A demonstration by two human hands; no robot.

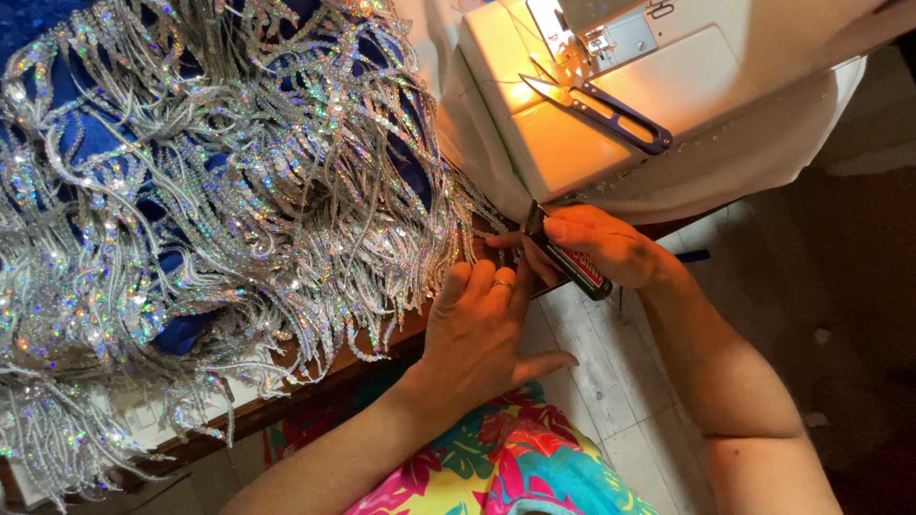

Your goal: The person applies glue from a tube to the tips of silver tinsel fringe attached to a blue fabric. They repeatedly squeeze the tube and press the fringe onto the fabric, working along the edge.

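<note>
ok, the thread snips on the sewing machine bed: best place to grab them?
Take the thread snips by the dark blue looped handle end, coming from the lower right. The blades point up-left toward the needle area of the sewing machine, and the handle lies flat, nearer its edge.

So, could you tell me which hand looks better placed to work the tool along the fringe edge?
Probably the right hand: it already grips the dark tool, whose tip sits at the sequin fringe. The left hand lies flat at the fringe edge, apparently steadying it.
</note>
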